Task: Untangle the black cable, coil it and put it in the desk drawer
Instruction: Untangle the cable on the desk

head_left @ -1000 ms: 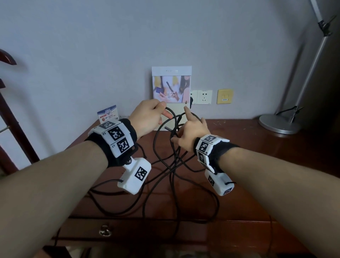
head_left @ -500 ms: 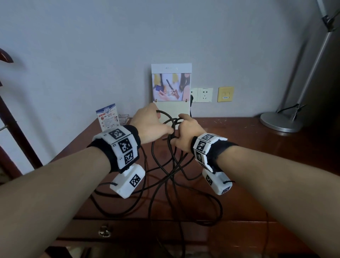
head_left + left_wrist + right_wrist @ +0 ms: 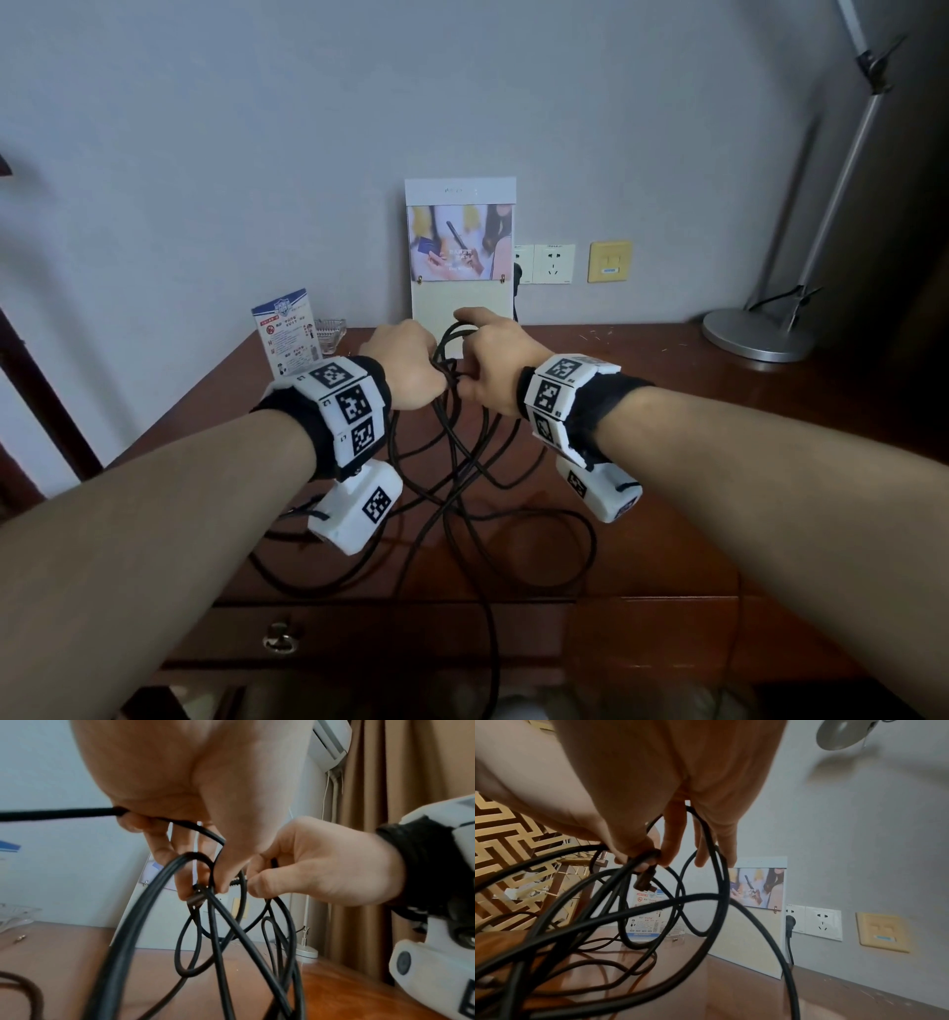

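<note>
Both hands are holding the black cable [image 3: 464, 462] raised above the table [image 3: 642, 411], letting its loops hang free to sort: the left hand [image 3: 405, 367] is pinching the plug end (right beside the knot), the right hand [image 3: 495, 362] is gripping neighbouring strands.

It looked like a hotel room. There was a dark wooden desk [image 3: 667, 390], a notice card [image 3: 286, 329], wall plugs [image 3: 553, 263], a standing lamp [image 3: 759, 336] and brown curtains [image 3: 401, 780].
</note>
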